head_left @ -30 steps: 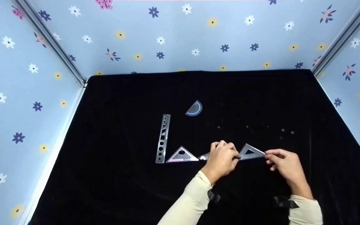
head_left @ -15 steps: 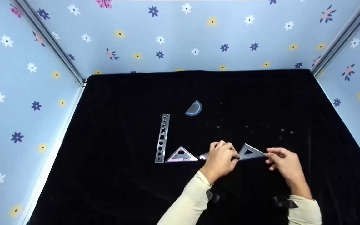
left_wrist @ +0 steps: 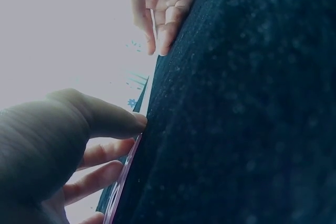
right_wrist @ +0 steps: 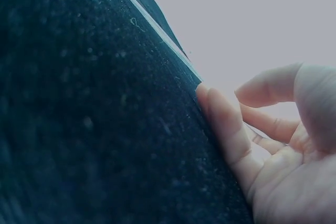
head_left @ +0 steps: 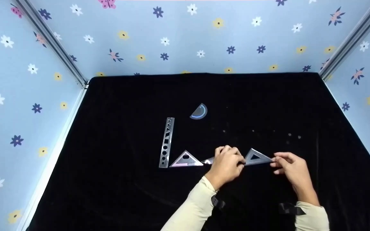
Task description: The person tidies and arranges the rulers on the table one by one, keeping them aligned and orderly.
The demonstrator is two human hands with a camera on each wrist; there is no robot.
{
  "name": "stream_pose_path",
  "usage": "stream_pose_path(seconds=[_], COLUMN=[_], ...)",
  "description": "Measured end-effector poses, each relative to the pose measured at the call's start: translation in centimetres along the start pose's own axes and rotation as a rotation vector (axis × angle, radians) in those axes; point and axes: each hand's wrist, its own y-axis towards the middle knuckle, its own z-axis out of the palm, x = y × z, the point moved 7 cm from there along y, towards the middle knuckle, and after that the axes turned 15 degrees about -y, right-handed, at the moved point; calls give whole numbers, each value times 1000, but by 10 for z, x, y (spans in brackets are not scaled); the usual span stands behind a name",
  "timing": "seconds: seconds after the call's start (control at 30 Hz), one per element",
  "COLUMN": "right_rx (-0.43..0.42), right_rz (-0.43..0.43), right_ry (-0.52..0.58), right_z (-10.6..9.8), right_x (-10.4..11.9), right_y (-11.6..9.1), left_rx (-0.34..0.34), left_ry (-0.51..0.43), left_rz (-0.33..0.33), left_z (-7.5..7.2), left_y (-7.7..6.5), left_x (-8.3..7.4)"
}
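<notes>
Fingers of your right hand [head_left: 294,173] are drawn narrow, pinching the right corner of the clear set square [head_left: 256,161]. That set square is on the black counter [head_left: 92,154], at the right end of a row, its triangular cut-out in plain sight. Your left hand [head_left: 226,163] bends over the half-hidden piece [head_left: 208,161] next along; the thumb sits against the near edge and the other fingers reach to the far side, so they grip it between them. Your hand covers too much to tell the piece's shape, or whether it overlaps the clear set square.

Further left you have the pink-edged set square [head_left: 186,163], long edge toward you, and just beside it the ruler [head_left: 166,144], stretching away from you with its column of shaped holes. Farther back, well apart from the row, lies the protractor [head_left: 201,111] with its blue arc. Your sleeves [head_left: 191,205] are cream, and floral walls [head_left: 188,32] enclose the counter.
</notes>
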Motion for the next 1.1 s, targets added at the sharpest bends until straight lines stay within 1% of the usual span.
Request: stream_pose_path(seconds=[0.3, 0.43, 0.87, 1.1], right_rx=[-17, -18, -29, -25], right_rz=[-34, -37, -15, -8], right_ry=[89, 102, 66, 20], right_z=[-1, -1, 0, 1], right_x=[2, 1, 3, 2], right_y=[-1, 0, -2, -1], left_rx=[-9, -6, -22, 3], left_ry=[8, 13, 22, -20], left_rz=[5, 7, 9, -17], left_z=[0, 0, 0, 1], left_y=[1, 1, -2, 0], left_x=[0, 0, 0, 3])
